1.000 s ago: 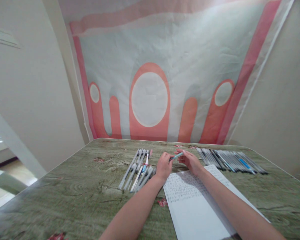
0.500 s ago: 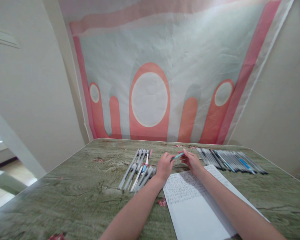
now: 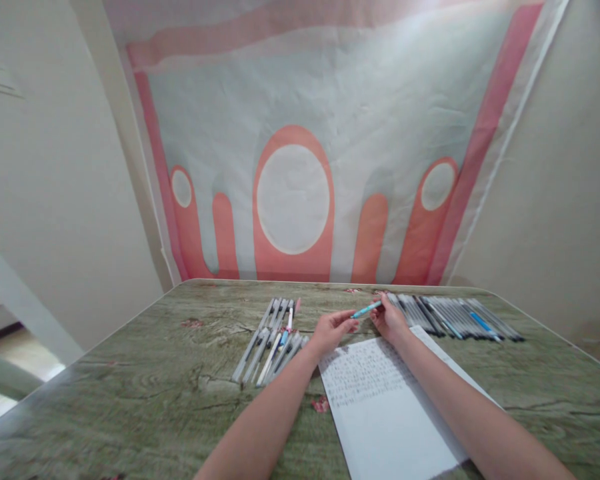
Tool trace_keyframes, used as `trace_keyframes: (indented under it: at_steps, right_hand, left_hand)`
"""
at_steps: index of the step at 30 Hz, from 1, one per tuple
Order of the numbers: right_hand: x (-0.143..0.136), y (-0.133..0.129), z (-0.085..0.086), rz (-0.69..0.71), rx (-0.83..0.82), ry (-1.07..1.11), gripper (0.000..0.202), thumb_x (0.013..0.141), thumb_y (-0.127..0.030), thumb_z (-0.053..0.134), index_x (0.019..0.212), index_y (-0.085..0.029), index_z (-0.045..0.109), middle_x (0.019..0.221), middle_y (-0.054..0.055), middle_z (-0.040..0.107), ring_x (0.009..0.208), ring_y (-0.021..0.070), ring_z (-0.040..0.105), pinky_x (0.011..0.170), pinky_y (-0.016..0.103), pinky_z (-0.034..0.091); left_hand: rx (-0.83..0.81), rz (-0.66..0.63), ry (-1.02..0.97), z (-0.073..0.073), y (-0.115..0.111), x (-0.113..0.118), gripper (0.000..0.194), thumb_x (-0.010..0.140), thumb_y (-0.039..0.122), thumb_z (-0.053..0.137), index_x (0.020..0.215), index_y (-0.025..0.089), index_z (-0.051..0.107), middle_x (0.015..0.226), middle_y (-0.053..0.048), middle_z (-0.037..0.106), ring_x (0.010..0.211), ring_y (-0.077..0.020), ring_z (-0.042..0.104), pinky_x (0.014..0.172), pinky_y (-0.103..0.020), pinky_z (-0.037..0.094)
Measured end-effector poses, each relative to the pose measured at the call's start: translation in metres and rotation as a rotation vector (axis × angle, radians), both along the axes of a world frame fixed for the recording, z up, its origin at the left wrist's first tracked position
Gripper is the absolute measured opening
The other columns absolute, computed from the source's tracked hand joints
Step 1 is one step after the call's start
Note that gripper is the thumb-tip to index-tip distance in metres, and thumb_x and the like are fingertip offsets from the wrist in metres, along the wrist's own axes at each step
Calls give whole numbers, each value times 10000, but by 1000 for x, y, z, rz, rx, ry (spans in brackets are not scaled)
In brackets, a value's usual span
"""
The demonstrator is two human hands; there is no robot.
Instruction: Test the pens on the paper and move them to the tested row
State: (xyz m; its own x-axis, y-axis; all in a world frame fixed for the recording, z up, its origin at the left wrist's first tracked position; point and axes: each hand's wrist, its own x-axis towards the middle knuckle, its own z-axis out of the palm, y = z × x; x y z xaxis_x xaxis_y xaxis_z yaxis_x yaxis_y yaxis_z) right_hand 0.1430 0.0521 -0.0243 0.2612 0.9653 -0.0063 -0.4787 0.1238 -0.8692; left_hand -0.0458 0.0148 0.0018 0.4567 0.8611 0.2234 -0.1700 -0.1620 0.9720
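A light blue pen (image 3: 366,310) is held above the top edge of a sheet of paper with handwriting (image 3: 393,427), tilted up toward the right. My right hand (image 3: 391,320) pinches its right end. At its left end are the thumb and forefinger of my left hand (image 3: 333,331), closed around the tip. Left of my hands, pens and what look like pen caps (image 3: 250,357) lie in two slanted rows, partly covered by my left forearm. Beyond my right hand, a long row of pens (image 3: 450,317) lies side by side, several with dark ends and one bright blue.
The wood-patterned table (image 3: 170,380) has small red printed flowers. Behind its far edge hangs a pink and grey printed cloth (image 3: 220,133). Plain walls stand on both sides, with a light floor visible at the lower left.
The blue pen and my right hand have shifted slightly right, and more of the pen's length shows between my hands. The camera view has turned a little to the right.
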Motion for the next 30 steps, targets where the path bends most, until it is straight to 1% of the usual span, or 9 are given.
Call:
trace_keyframes:
  at_steps: [3, 6, 8, 12, 19, 23, 27, 30]
  right_hand:
    - [-3, -2, 3, 54, -8, 86, 293, 716, -502, 555, 671, -212, 537, 545, -12, 565, 416, 94, 452, 387, 238, 397]
    - [-7, -5, 9, 101, 11, 68, 292, 689, -492, 590, 666, -204, 547, 537, -6, 554, 413, 93, 436, 372, 233, 380]
    - [-9, -8, 12, 108, 24, 22, 305, 676, -497, 597, 664, -198, 545, 533, -3, 549, 410, 93, 429, 372, 234, 374]
    - [-11, -11, 16, 92, 57, -46, 326, 676, -512, 587, 673, -190, 535, 549, -4, 549, 413, 91, 423, 385, 231, 366]
    - [-13, -14, 21, 103, 98, -67, 332, 691, -523, 568, 670, -193, 532, 550, -15, 540, 425, 89, 436, 409, 235, 372]
    - [-12, -14, 22, 32, 134, -63, 331, 682, -530, 575, 686, -202, 533, 574, -16, 559, 444, 97, 463, 431, 246, 390]
    - [-14, -12, 20, -31, 140, -49, 320, 681, -528, 576, 707, -211, 541, 607, -14, 575, 466, 104, 484, 449, 255, 406]
    - [-15, -12, 20, -51, 140, -101, 348, 694, -562, 533, 736, -217, 543, 616, -7, 574, 480, 120, 502, 458, 269, 414]
  left_hand:
    - [-19, -87, 18, 7, -4, -3, 484, 688, 407, 606, 1077, 120, 580, 827, -76, 648, 667, -105, 573, 700, -256, 456]
    - [-11, -146, 59, 11, -5, -6, 507, 682, 414, 609, 1105, 138, 566, 756, -51, 644, 607, -87, 555, 649, -234, 449]
    - [-9, -173, 67, 12, -6, -6, 514, 682, 411, 610, 1118, 145, 557, 792, -57, 648, 614, -87, 557, 648, -232, 446]
    - [-12, -200, 41, 10, -6, -6, 497, 680, 392, 621, 1109, 145, 566, 918, -80, 642, 705, -112, 582, 714, -256, 448]
    - [-22, -139, 47, 5, -4, -7, 483, 675, 400, 624, 1086, 150, 585, 933, -80, 651, 762, -145, 603, 791, -311, 447]
    - [-81, -101, -39, 4, -2, -7, 501, 677, 412, 619, 1087, 127, 580, 971, -108, 640, 804, -161, 608, 823, -332, 445]
    - [-115, -58, -102, 4, 1, -7, 491, 659, 410, 638, 1050, 116, 599, 960, -114, 645, 790, -160, 615, 817, -331, 454]
    - [-123, -29, -135, 3, 3, -6, 489, 645, 400, 653, 1038, 113, 605, 934, -109, 655, 791, -164, 618, 822, -336, 454]
